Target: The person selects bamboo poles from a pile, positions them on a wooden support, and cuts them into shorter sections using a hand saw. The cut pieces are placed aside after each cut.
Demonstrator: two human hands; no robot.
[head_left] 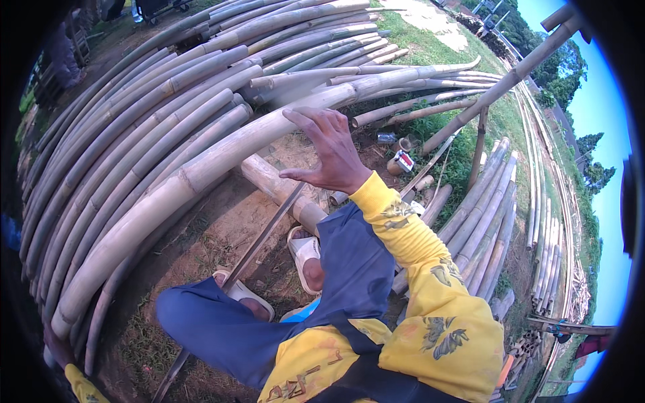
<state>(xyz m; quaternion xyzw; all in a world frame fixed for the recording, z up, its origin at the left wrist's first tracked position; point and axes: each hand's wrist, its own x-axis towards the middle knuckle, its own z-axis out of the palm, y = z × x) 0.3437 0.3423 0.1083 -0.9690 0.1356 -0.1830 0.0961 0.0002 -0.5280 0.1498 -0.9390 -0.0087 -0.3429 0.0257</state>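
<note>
A long, thick, pale bamboo pole [185, 176] runs from the lower left to the upper right in front of me. My right hand [330, 149] is at its near side, fingers spread and curved, the fingertips by the pole's surface and the thumb held apart. At the pole's lower-left end is my left hand [59, 346], in shadow, its fingers hidden behind the pole. A thin, straight strip [259, 245] slants past my knee, its upper end just below my right thumb. Under it lies a short, thick bamboo piece [275, 183].
Many bamboo poles [127, 144] are stacked on the left and far side. Cut poles [485, 208] lie in a pile at right, near a slanted bamboo post [500, 87]. A small red-and-white box [404, 161] sits on the ground. My sandalled feet [306, 258] are between the poles.
</note>
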